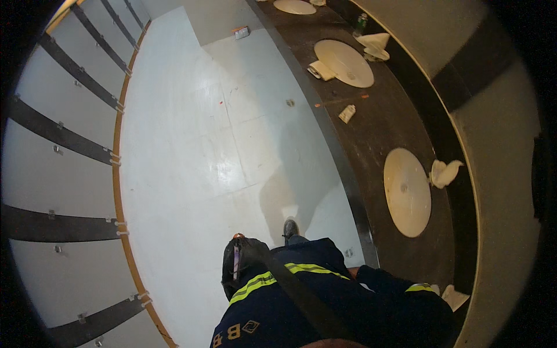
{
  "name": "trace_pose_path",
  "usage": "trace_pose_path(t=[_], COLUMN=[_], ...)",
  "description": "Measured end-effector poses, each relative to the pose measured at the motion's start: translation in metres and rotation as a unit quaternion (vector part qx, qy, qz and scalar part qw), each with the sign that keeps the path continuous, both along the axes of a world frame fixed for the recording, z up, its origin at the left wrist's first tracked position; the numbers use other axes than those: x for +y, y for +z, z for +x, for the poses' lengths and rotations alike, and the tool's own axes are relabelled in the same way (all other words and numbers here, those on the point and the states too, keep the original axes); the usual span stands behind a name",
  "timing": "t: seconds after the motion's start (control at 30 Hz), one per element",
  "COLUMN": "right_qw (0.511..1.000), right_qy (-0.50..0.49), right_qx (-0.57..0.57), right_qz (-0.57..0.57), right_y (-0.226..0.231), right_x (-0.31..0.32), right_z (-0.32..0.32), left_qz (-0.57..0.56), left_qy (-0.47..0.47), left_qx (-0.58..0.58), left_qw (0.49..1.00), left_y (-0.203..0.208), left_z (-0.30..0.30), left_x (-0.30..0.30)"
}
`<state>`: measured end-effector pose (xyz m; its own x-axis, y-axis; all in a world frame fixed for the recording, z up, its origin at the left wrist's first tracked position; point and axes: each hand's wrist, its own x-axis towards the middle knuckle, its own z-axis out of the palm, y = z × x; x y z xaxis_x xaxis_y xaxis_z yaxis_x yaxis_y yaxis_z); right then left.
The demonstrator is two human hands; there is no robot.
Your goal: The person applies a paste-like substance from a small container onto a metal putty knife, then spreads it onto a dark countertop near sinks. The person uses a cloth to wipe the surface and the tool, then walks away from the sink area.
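Only a sliver of skin shows between my dark jacket (383, 313) and its right sleeve, seemingly part of my right hand (353, 271). Its fingers are hidden, so whether it holds anything cannot be made out. My left hand is out of sight. A black bag (250, 255) hangs at my front left, with a pale purple strip along its side and a small orange-brown bit at its top. A wide dark strap (307, 298) crosses my jacket, which has yellow reflective bands. Below me one dark shoe (290, 228) stands on the floor.
Along my right runs a dark counter (371, 133) with oval white basins (408, 192), wrapped taps (445, 173), a small pale packet (347, 113) and a green bottle (361, 23). Cubicle doors (64, 180) line the left. A small box (241, 32) lies on the pale floor ahead.
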<state>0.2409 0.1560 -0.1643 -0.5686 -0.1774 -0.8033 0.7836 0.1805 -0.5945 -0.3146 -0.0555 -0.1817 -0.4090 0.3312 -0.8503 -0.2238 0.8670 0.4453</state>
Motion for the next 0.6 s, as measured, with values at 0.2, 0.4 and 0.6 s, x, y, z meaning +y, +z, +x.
trace_pose_path(t=[0.2,0.4,0.6], right_qw=[0.999,0.999,0.976], right_qy=[-0.018,0.028,0.109], right_qx=[-0.008,-0.005,0.133], right_qz=[-0.046,0.046,0.133], right_y=[-0.032,-0.023,0.030], right_x=[0.106,0.188,0.272], right_z=[-0.059,-0.188,-0.344], left_qz=[-0.025,-0.072,-0.027], left_qy=[0.032,-0.046,-0.024], left_qx=[-0.031,-0.072,-0.032], left_qw=[0.999,0.994,0.999], left_y=[-0.021,-0.054,-0.047], left_z=[-0.077,-0.206,-0.419], left_x=[0.073,0.149,0.302])
